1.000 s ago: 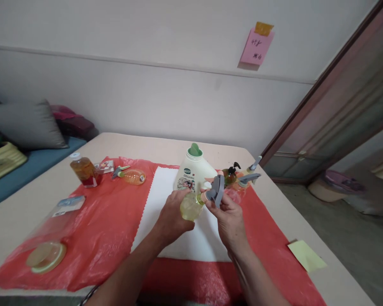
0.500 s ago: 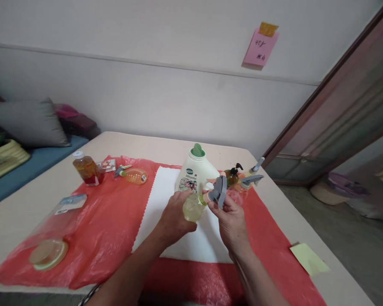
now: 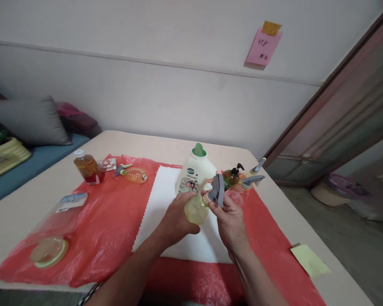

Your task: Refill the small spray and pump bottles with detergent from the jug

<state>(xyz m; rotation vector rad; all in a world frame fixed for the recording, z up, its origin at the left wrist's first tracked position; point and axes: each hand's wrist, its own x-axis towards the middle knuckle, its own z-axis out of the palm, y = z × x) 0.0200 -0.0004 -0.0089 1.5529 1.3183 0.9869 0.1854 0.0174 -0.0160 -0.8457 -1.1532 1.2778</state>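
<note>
My left hand [image 3: 176, 220] is wrapped round a small clear yellow spray bottle [image 3: 195, 210], held on its side above a white cloth [image 3: 166, 212]. My right hand [image 3: 230, 221] pinches the bottle's grey trigger spray head [image 3: 218, 190] at the neck. Both hands are closed. Just behind them stands a white detergent jug [image 3: 195, 171] with a green cap.
A red plastic sheet [image 3: 98, 229] covers the table [image 3: 147, 142]. On it lie an amber bottle [image 3: 86, 167], an orange spray bottle [image 3: 134, 174], a clear bag with a round lid [image 3: 49, 251], and more pump and spray bottles [image 3: 241, 180] at the right. A yellow note [image 3: 309, 259] lies near the right edge.
My hands have stayed on the bottle and spray head, which has turned a little more upright. The view has shifted slightly.
</note>
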